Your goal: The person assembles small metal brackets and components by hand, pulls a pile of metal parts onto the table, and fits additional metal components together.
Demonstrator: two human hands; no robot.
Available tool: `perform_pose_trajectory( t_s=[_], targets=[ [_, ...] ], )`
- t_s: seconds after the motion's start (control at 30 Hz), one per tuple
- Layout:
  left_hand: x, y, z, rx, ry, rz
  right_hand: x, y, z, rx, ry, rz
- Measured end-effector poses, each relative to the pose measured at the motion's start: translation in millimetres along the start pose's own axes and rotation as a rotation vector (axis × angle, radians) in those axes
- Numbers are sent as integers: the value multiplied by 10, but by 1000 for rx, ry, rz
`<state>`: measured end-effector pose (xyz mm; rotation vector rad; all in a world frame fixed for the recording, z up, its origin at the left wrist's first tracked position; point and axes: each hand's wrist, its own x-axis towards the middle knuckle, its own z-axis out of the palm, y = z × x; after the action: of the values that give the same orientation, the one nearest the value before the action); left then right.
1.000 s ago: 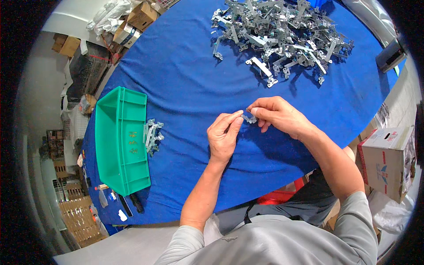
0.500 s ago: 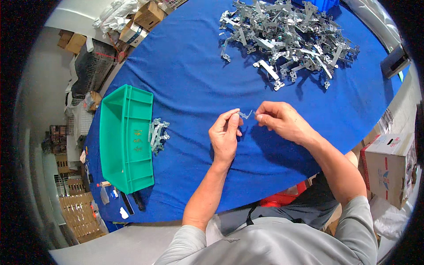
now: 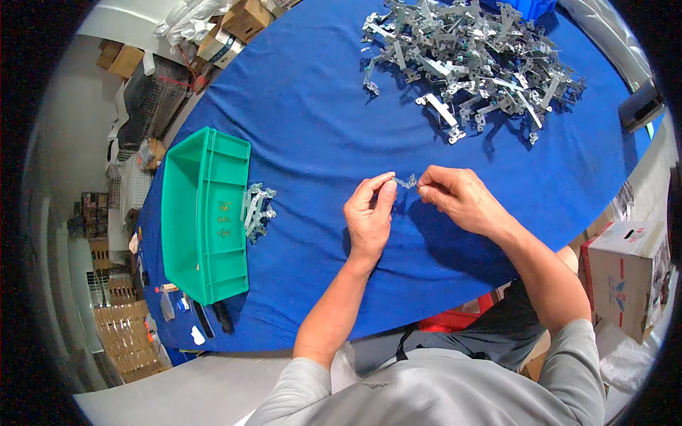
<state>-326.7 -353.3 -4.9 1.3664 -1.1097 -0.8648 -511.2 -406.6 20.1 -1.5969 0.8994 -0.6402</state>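
Note:
A small, thin silvery metal bracket [image 3: 406, 182] is held up between my two hands above the blue cloth. My left hand [image 3: 369, 216] pinches its left end between thumb and fingers. At the other end, the closed fingertips of my right hand [image 3: 463, 201] meet the bracket; the exact grip there is too small to make out. A small cluster of similar brackets [image 3: 257, 211] lies to the left, against a green plastic bin [image 3: 227, 213]. Beyond my hands, a large heap of metal brackets [image 3: 469, 67] spreads over the cloth.
Blue cloth [image 3: 305, 106] covers the table. A dark cylindrical object [image 3: 641, 106] stands at the far right edge, and part of a blue bin [image 3: 529, 7] shows behind the heap. Small tools and bottles [image 3: 202, 319] lie left near the front. A cardboard box [image 3: 629, 273] sits right of the table.
My right fingertips have come up against the bracket's right end, where a small gap showed before. The bracket is turned slightly. The whole view has shifted a little.

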Motion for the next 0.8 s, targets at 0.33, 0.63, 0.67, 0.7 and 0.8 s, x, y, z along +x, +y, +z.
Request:
perform_pose_trajectory(
  t_s=[0.33,0.63,0.67,0.7,0.8],
  targets=[
    [15,13,-1,187,-2,151,-4,5,41,8,70,36],
    [1,73,29,237,-80,206,1,10,-4,0,12,49],
    [-6,73,33,235,-81,206,4,35,9,-2,13,50],
    [-9,74,33,234,-87,201,25,65,38,-82,131,-110],
    [4,36,17,242,-80,223,30,-28,27,-20,253,-157]
  ],
)
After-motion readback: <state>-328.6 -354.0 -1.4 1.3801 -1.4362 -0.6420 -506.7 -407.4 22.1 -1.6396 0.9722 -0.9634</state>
